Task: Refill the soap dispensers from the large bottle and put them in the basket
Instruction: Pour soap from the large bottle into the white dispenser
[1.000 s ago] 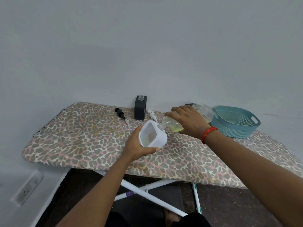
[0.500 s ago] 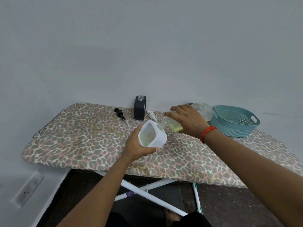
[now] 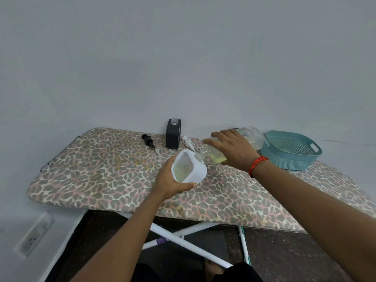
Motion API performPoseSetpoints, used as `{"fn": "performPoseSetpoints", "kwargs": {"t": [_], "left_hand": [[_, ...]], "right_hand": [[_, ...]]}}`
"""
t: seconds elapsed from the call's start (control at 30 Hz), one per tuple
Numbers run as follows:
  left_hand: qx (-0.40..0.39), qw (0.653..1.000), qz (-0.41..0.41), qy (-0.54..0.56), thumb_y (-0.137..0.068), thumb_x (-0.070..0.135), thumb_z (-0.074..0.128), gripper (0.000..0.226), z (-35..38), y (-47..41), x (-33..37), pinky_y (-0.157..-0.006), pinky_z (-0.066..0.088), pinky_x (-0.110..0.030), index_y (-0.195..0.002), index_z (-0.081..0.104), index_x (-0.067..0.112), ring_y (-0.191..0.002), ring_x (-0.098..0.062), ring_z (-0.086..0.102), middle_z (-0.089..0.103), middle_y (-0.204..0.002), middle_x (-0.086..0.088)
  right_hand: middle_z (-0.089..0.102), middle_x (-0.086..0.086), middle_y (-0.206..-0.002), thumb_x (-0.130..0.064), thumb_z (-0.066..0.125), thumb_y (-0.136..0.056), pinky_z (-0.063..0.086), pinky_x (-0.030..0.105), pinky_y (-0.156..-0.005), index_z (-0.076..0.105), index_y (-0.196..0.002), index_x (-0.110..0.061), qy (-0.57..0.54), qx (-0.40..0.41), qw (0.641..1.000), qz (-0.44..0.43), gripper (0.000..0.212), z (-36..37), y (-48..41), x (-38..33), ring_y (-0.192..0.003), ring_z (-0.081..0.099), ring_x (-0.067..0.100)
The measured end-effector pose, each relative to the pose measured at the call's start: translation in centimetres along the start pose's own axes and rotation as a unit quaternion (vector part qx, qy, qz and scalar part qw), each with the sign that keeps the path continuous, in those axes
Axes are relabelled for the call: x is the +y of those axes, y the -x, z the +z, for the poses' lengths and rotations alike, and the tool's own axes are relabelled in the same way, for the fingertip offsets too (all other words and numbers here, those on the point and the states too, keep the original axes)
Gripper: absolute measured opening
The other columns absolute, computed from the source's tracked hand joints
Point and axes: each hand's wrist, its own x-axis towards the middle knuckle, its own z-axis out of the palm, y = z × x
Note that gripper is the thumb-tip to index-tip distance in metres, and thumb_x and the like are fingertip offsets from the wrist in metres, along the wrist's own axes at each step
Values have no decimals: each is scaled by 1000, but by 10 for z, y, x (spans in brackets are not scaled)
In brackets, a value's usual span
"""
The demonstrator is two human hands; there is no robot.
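- Your left hand [image 3: 169, 181] holds the white dispenser [image 3: 195, 173] at centre frame, just above the ironing board [image 3: 97, 171]. The fingers are curled round its left and near sides, with the thumb along the lower edge.
- The dispenser is tilted, and pale yellow-green liquid shows inside it.
- Your right hand [image 3: 232, 149], right of centre, grips the large bottle [image 3: 253, 137] from above with the fingers wrapped over its body.
- The bottle lies almost level. Its neck points left and slightly down, and its mouth meets the upper right corner of the white dispenser.
- A small pool of yellow-green liquid sits in the low side of the bottle near the neck. The rest of the body is clear.
- The bottle's base is just beside the left rim of the basket [image 3: 284, 159]. You cannot tell from this view whether they touch.
- The teal basket sits on the board at the right of the frame, against the wall.
- The black dispenser [image 3: 173, 136] stands upright at the back edge of the board, above centre, with its threaded neck uncovered.
- The black pump [image 3: 149, 140] lies flat on the board to the left of the black dispenser.
- The white pump [image 3: 188, 141] lies just to its right, between it and the bottle neck.
- A red cord bracelet [image 3: 257, 164] is on your right wrist.
- A wall socket [image 3: 34, 237] is at lower left.
- The board's white legs [image 3: 183, 242] cross at lower centre.
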Motion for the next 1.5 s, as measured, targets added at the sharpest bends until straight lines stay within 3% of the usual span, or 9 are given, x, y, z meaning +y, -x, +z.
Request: {"fn": "performPoseSetpoints", "kwargs": {"t": [0.6, 0.83, 1.5], "left_hand": [[2, 1000, -2, 0, -53, 43, 100, 101, 1, -1, -3, -99, 55, -46, -140, 51, 34, -117, -7, 60, 61, -130, 15], [4, 1000, 8, -2, -55, 38, 101, 94, 0, 0, 0, -98, 55, -44, -133, 50, 42, -116, -1, 58, 60, -128, 17], [1, 1000, 6, 11, -51, 50, 97, 97, -1, 1, 1, -99, 55, -42, -135, 50, 42, -117, 0, 58, 60, -128, 20]], "right_hand": [[59, 13, -134, -34, 97, -56, 47, 48, -101, 51, -139, -27, -2, -2, 1000, 0, 95, -4, 0, -2, -116, 59, 34], [60, 13, -133, -35, 97, -56, 47, 48, -100, 52, -139, -26, -3, 2, 1000, -2, 94, -5, 0, -2, -115, 59, 34], [56, 10, -139, -38, 93, -63, 45, 46, -103, 45, -144, -29, -29, 10, 999, 20, 95, 4, 0, -2, -121, 57, 32]]}}
